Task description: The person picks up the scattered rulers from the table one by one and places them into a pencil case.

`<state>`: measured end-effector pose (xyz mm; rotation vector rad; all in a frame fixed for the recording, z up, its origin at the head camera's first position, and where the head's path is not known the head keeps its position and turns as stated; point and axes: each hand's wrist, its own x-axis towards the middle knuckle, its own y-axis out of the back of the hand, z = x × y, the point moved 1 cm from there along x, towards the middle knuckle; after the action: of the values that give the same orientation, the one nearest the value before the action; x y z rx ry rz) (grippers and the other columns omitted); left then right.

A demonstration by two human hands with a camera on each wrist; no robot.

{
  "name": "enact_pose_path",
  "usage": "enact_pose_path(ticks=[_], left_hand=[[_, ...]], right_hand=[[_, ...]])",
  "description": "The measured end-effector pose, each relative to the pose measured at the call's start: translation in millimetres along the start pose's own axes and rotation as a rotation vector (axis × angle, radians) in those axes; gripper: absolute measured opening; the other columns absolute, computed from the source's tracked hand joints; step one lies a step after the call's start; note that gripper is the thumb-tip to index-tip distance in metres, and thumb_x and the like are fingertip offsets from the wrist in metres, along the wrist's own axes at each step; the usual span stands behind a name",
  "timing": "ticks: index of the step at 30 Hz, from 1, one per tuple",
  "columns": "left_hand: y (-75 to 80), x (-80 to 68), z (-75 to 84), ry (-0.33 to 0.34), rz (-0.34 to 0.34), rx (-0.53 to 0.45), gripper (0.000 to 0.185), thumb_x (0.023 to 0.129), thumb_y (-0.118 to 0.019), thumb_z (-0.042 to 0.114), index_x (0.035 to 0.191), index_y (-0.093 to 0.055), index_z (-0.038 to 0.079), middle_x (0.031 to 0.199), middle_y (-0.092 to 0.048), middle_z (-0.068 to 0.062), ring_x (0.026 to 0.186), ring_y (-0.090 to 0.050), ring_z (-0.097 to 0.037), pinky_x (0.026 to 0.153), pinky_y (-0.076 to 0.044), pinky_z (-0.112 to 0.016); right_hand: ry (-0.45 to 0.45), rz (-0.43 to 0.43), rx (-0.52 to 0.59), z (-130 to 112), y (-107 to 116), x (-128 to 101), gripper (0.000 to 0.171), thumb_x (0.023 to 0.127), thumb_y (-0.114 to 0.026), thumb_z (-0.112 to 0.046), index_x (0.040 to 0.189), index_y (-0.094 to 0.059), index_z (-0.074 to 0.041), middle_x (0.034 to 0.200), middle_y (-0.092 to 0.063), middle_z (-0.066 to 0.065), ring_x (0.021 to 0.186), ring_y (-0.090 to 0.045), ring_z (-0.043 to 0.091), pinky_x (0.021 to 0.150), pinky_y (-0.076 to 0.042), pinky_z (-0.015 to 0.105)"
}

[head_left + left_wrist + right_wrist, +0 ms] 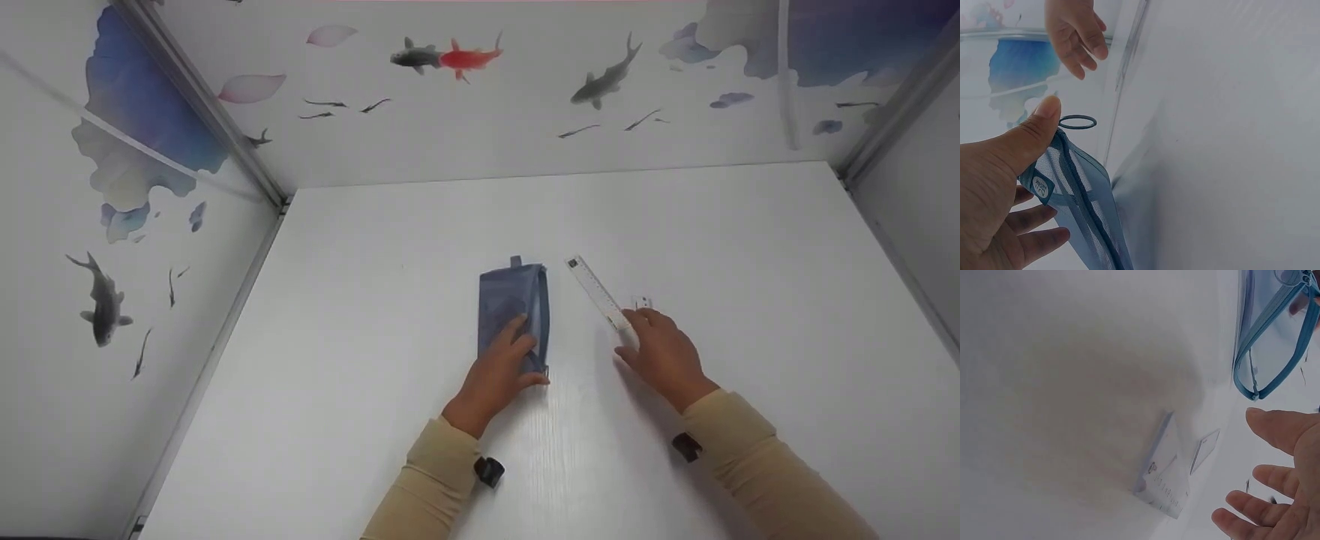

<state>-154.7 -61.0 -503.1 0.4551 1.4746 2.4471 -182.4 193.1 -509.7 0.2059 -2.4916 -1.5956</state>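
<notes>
A blue mesh zip pouch (504,296) lies on the table with its zipper side gaping towards the right. My left hand (491,375) holds its near end, fingers over the opening and thumb at the corner. In the left wrist view that thumb is beside a dark ring (1077,122), close to a round-labelled tag (1042,187). My right hand (664,352) hovers over the near end of a white ruler (596,291), fingers spread and holding nothing. Just beyond those fingers, a small clear piece (641,301) with printed marks is partly hidden.
White walls painted with fish (606,75) enclose the white tabletop (360,315) at the back and sides. A metal edge strip (210,105) runs down the left corner. Black wrist cameras (489,472) sit by both sleeves.
</notes>
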Motion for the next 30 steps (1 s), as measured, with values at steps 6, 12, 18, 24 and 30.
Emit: enact_pose_path(ticks=[6,12,18,24,30], left_hand=[[-0.2,-0.6,-0.5,0.003,0.003,-0.011,0.053,0.075,-0.079,0.038,0.116,-0.057,0.013,0.151,-0.037,-0.011,0.123,-0.054,-0.027,0.083,-0.053,-0.031],[-1.9,-1.4,-2.2,0.001,0.007,-0.047,0.05,0.076,-0.078,0.038,0.113,-0.056,0.014,0.152,-0.035,-0.01,0.121,-0.054,-0.025,0.074,-0.052,-0.026],[-2.1,-1.5,-2.1,0.012,0.0,-0.055,0.05,0.076,-0.078,0.038,0.114,-0.056,0.014,0.153,-0.034,-0.01,0.124,-0.052,-0.025,0.076,-0.052,-0.027],[-1.3,-1.3,-1.2,0.021,-0.006,-0.056,0.05,0.076,-0.078,0.038,0.114,-0.056,0.014,0.153,-0.033,-0.009,0.122,-0.053,-0.025,0.075,-0.052,-0.027],[-0.6,-1.1,-0.9,0.015,-0.005,-0.057,0.05,0.076,-0.078,0.038,0.114,-0.056,0.014,0.153,-0.033,-0.009,0.125,-0.052,-0.026,0.077,-0.052,-0.028]], right_hand=[[-0.008,-0.016,-0.003,3,1,-1,0.059,0.083,-0.075,-0.013,0.134,-0.049,0.004,0.133,-0.05,0.029,0.123,-0.047,0.047,0.094,-0.042,0.06],[-0.005,-0.024,-0.027,5,5,-6,0.062,0.081,-0.076,-0.01,0.134,-0.048,0.006,0.132,-0.05,0.031,0.12,-0.048,0.048,0.092,-0.043,0.06],[-0.056,-0.056,-0.009,10,6,-7,0.063,0.081,-0.076,-0.008,0.135,-0.047,0.005,0.133,-0.048,0.032,0.122,-0.046,0.049,0.095,-0.041,0.059],[-0.125,-0.113,0.015,12,5,-7,0.066,0.083,-0.075,-0.01,0.139,-0.042,0.004,0.137,-0.044,0.032,0.125,-0.043,0.049,0.098,-0.039,0.06],[-0.159,-0.153,0.025,13,5,-8,0.067,0.085,-0.073,-0.011,0.141,-0.039,0.004,0.139,-0.041,0.032,0.127,-0.04,0.05,0.1,-0.036,0.061]])
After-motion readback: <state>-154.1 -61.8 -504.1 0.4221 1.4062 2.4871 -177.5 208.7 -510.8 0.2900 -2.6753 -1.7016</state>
